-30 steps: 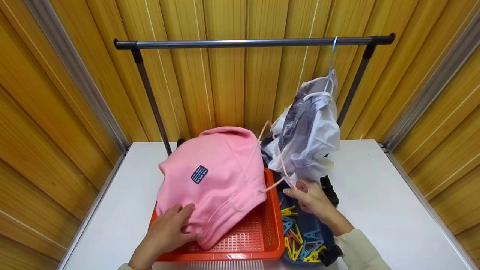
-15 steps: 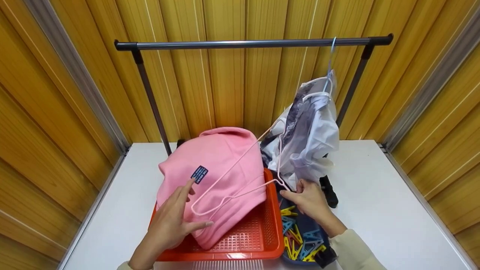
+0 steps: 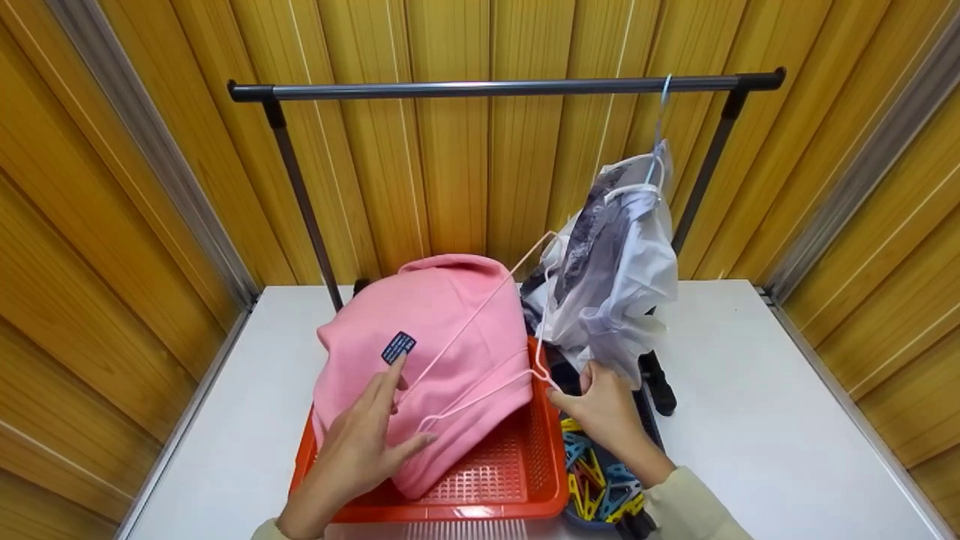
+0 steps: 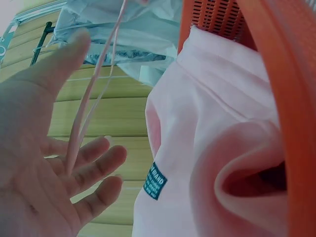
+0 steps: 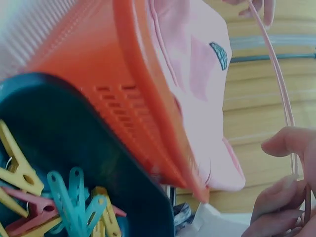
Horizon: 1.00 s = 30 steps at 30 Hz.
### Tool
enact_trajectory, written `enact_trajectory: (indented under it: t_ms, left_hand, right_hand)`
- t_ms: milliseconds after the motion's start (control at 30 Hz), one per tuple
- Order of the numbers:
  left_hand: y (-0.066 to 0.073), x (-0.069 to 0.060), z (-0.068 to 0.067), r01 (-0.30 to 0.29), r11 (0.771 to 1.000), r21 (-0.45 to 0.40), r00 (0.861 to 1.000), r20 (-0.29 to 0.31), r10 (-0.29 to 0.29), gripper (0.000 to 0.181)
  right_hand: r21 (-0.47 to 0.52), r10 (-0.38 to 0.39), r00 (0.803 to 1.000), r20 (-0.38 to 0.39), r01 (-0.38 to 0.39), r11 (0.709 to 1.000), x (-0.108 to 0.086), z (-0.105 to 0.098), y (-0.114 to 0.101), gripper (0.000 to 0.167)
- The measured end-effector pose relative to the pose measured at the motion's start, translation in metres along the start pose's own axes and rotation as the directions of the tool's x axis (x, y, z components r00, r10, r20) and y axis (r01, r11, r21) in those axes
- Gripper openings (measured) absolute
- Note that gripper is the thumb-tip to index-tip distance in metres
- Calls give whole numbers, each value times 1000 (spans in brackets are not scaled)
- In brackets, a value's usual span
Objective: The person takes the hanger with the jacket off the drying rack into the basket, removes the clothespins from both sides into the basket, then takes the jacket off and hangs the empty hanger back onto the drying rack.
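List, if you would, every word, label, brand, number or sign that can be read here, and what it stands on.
"BRAND": on the dark label of the pink garment; any letters before it are unclear.
Smaller lines beneath it on the label: too small and blurred to read.
No other text can be made out.

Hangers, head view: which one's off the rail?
The pink hanger, pinched in the right hand in front of the pink sweatshirt. The light-blue hanger differs in colour and is hooked over the rail.
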<state>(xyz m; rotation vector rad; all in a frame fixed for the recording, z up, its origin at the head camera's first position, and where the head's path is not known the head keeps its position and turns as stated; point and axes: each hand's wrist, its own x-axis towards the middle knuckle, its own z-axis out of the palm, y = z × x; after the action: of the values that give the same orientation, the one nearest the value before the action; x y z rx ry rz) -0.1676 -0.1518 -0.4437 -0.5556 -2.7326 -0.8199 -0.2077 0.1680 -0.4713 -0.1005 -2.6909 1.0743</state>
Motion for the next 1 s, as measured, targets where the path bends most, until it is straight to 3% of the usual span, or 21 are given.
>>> enact_trajectory:
  t_ms: [200, 367, 533, 667, 800, 1000]
  left_hand:
    - [3, 2, 7, -50, 998, 48, 998, -44, 52, 83]
    - [1, 2, 10, -121, 991, 57, 985, -113, 127, 72]
    - [-2, 3, 11, -142, 988, 57, 978, -148, 149, 70]
    - [-4, 3, 10, -120, 990, 76, 980, -153, 131, 67]
    - [-5, 3, 6, -70, 994, 86, 988, -134, 81, 58]
    - [-3, 7, -4, 64, 998, -7, 997, -44, -65, 48]
  right_hand:
    - [48, 2, 1000, -2, -2, 999, -2, -2, -12, 50]
    - [141, 35, 999, 23, -38, 989, -2, -5, -18, 45]
    - [204, 27, 996, 80, -42, 978, 0, -5, -17, 66]
    - [304, 15, 984, 176, -69, 950, 3, -6, -10, 78]
    - [397, -21, 970, 241, -79, 914, 5, -8, -2, 80]
    - [419, -35, 950, 311, -104, 902, 4, -9, 8, 69]
